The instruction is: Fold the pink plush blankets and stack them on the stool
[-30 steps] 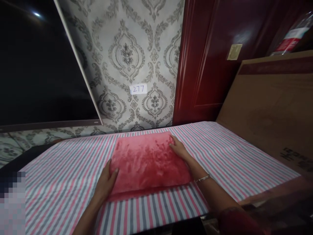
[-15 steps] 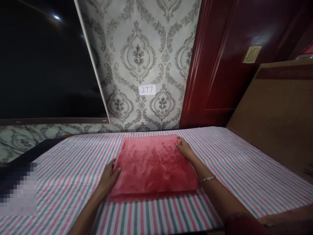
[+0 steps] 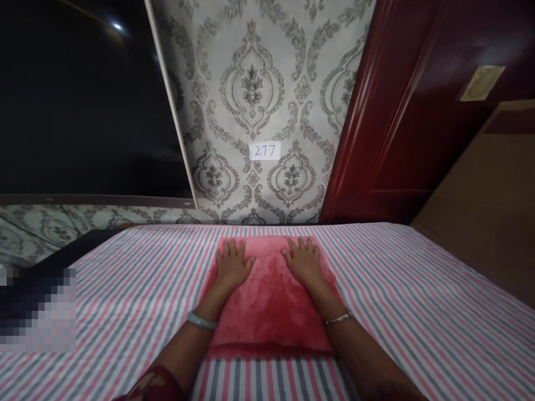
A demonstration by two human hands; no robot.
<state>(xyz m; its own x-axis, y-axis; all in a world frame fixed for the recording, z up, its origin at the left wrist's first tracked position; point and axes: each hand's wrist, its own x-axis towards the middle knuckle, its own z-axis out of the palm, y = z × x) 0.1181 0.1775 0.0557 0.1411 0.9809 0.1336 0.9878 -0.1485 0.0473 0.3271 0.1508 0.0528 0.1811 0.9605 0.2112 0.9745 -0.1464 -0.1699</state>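
A plush pink-red folded blanket [image 3: 271,312] lies flat on the striped cloth [image 3: 137,295] in front of me. My left hand [image 3: 234,264] rests palm down on its far left part, fingers spread. On the far right part my right hand [image 3: 305,260] lies flat too, its fingers apart. Neither hand grips the fabric. Both forearms cross over the blanket's sides and hide parts of its left and right edges. The thick fold of the near edge shows between them.
A dark screen [image 3: 83,111] stands at the left against the patterned wall [image 3: 259,83]. A paper label reading 277 [image 3: 264,150] is stuck on the wall. Right of it is a dark red door [image 3: 388,139]; a brown board [image 3: 489,195] leans at the far right.
Both hands have left the blanket's side edges and moved onto its top, now lying flat near the far edge. The camera view has shifted slightly.
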